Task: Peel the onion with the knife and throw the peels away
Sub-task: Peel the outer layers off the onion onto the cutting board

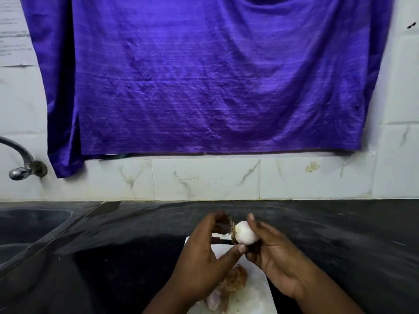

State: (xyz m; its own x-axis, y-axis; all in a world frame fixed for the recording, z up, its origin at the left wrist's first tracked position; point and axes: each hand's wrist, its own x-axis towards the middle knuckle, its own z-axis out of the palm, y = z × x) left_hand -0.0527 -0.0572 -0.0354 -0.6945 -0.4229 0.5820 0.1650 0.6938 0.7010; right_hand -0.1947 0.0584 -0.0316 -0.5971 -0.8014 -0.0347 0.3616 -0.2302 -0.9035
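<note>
My right hand (273, 254) grips a pale, mostly peeled onion (247, 235) above the counter, its hairy root end pointing left. My left hand (203, 248) is curled at that root end, with its thumb touching the underside of the onion. A dark knife (223, 242) shows only as a short strip between my left palm and the onion; the rest is hidden in the hand. Brown and pinkish peels (231, 284) lie in a heap on a white board (257, 291) below my hands.
The black counter (340, 234) runs to a white tiled wall. A sink basin (27, 232) with a metal tap (20, 164) sits at the left. A purple cloth (204, 75) hangs on the wall behind.
</note>
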